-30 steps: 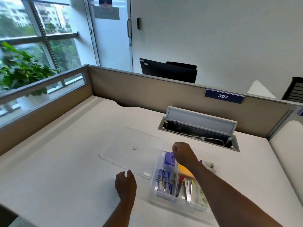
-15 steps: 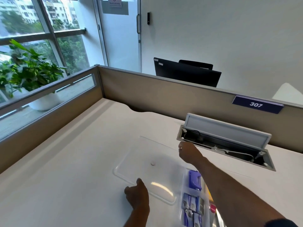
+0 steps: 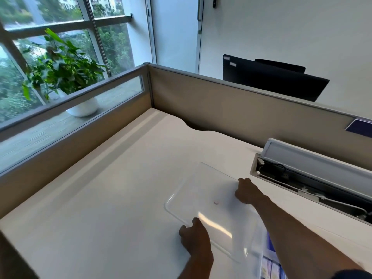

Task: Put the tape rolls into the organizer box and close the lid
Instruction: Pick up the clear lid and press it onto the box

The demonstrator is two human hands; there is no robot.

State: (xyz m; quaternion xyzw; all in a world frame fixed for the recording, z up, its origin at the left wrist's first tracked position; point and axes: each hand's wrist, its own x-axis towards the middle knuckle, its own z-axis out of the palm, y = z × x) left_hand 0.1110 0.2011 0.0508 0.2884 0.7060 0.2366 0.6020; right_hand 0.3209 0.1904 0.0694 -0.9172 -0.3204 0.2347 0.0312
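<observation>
Both hands are now gripping the clear lid [image 3: 203, 200]: left hand [image 3: 196, 239] pinching near edge, right hand [image 3: 246, 191] far edge. Slick plastic risks slipping, misseating on organizer box [image 3: 265, 264].

Your left hand [image 3: 196, 237] grips the near edge of the clear lid [image 3: 203, 200], and your right hand [image 3: 245, 191] holds its far edge, fingers curled over the rim. The lid lies on the pale counter [image 3: 104, 198], its right end overlapping the organizer box [image 3: 268, 262] (only a corner of the box shows at the bottom edge, with purple and white contents inside). Just beyond your right hand, a cable hatch [image 3: 314, 174] in the counter stands propped open. A potted plant [image 3: 64, 71] sits behind the glass partition on the left.
</observation>
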